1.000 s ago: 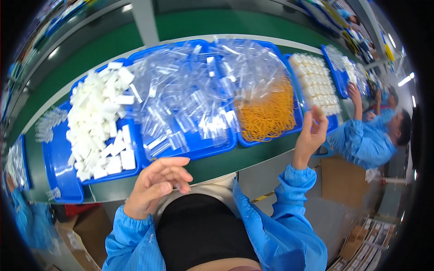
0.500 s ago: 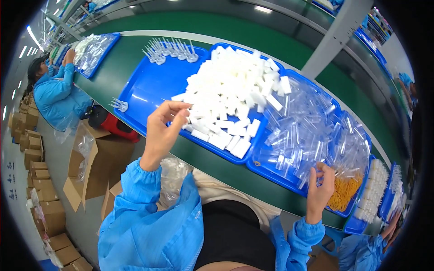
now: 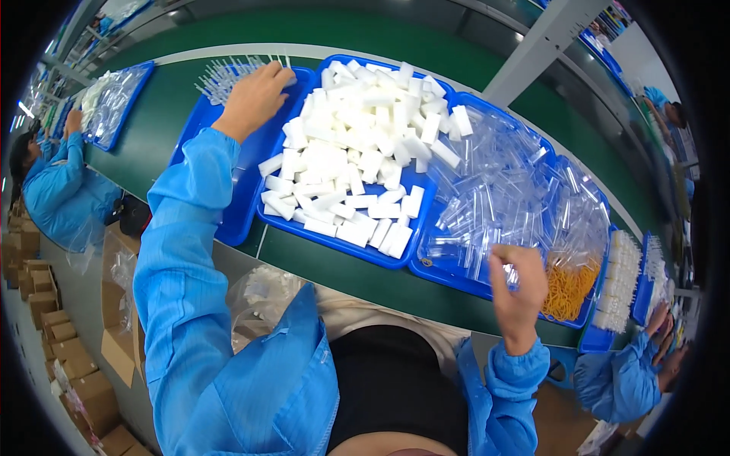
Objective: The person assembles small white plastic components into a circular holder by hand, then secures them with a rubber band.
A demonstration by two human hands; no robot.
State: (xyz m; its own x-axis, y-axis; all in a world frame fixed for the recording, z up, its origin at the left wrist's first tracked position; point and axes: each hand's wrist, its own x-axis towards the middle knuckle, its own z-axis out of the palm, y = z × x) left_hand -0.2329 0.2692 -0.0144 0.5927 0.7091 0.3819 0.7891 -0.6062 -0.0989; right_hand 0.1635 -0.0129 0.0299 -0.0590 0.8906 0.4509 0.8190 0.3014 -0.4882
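Observation:
My left hand (image 3: 255, 99) reaches far out to the left, its fingers down among thin clear sticks (image 3: 228, 74) at the far end of a blue tray (image 3: 220, 144). What it grips is hidden. My right hand (image 3: 517, 285) is near my body, fingers closed on a small clear plastic tube (image 3: 511, 275), at the front edge of a blue tray (image 3: 456, 277) heaped with clear tubes (image 3: 506, 190). Between the two hands lies a blue tray (image 3: 334, 243) full of white foam blocks (image 3: 357, 148).
Orange rubber bands (image 3: 566, 289) lie at the right end of the tube tray. More blue trays (image 3: 642, 289) sit further right. A green belt (image 3: 357, 270) carries it all. People in blue sleeves work at left (image 3: 53, 190) and right (image 3: 623, 376). Cardboard boxes (image 3: 61, 342) stand lower left.
My view swung left. My left hand stretched away from the foam blocks out to the clear sticks. My right hand stayed at the tube tray's front edge.

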